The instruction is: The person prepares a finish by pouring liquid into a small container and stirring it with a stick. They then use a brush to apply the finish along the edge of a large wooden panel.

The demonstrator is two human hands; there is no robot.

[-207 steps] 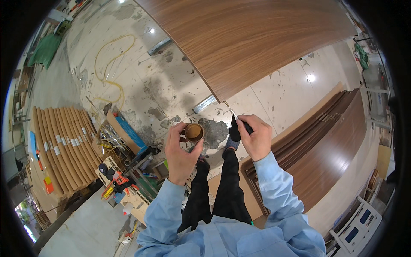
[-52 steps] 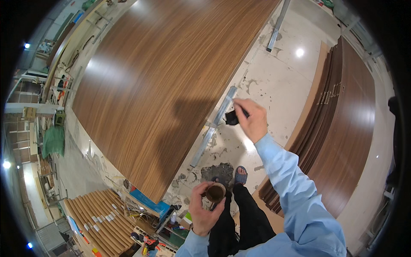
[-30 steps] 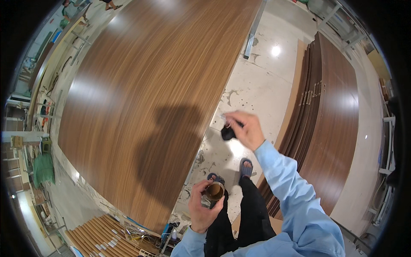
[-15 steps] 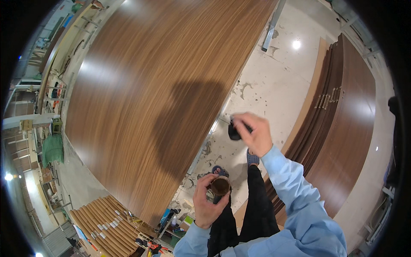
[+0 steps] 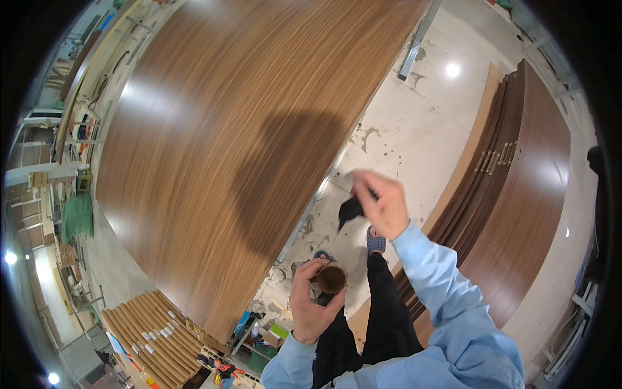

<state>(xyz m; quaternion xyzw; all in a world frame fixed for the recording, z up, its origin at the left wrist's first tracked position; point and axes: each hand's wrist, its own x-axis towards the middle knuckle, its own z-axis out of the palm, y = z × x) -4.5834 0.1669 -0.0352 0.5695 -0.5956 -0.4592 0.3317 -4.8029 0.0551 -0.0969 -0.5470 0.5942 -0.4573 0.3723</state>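
Note:
My left hand [image 5: 312,305] is closed around a small round cup [image 5: 332,279], brown inside, held low in front of my legs. Whether the brown is liquid or the cup's inner wall, I cannot tell. Pinched in my right hand [image 5: 383,202] is a black cloth [image 5: 350,211] that dangles over the floor, just right of the panel's edge; the fingers are slightly blurred. On the left lies a large wood-grain panel [image 5: 214,129], with a dark shadow across its near right side. Neither hand touches the panel.
Several brown panels [image 5: 518,194] stand stacked on the right. A bundle of brown tubes or strips [image 5: 152,330] lies lower left, next to a small rack of tools and bottles [image 5: 259,337]. A metal bar [image 5: 414,48] juts from under the panel onto the stained pale floor [image 5: 440,110].
The black cloth has swung down and left, hanging more loosely from my right hand. The cup and my left hand sit slightly higher in view. My feet have shifted a little.

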